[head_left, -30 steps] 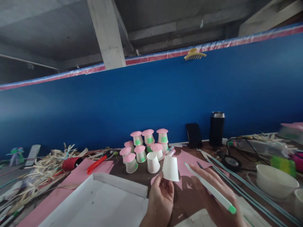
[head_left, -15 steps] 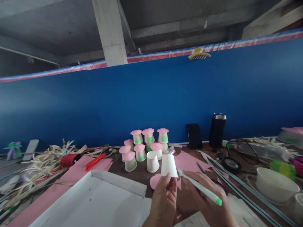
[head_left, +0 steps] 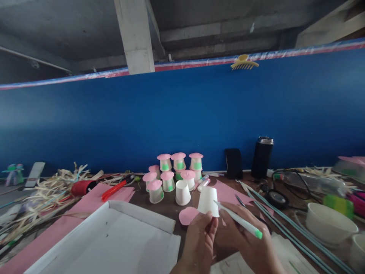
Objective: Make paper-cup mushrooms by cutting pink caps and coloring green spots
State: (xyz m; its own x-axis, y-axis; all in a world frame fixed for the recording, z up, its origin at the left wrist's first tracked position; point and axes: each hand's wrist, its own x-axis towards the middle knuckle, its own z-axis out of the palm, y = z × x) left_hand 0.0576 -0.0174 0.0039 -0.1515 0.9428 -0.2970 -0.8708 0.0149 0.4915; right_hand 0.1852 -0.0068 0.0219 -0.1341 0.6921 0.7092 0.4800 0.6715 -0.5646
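Head camera view, looking forward and down over a cluttered brown bench set against a blue wall.

The left hand holds a small white paper cup, upside down, raised just above the bench near the middle of the frame. Its grip is clamped on the cup's lower rim, thumb in front and fingers behind. The right hand has its grip closed around a slim white pen with a green cap, the far end of the pen touching or nearly touching the cup's right side; the view is too soft to tell which.

Just left of the cup, a round pink paper disc lies flat on the bench. Behind it stands another upturned plain white cup, and behind that a cluster of finished white cups with pink tops and green patches. A shallow white cardboard tray sits at lower left.

Risks, as a judgement: the cup is thin and held only at its rim, so a push from the pen could dent it or tip it out of the fingers. If it dropped, it might knock the plain cup or the finished cluster. A slip of the pen could also leave a stray mark on the cup's wall.
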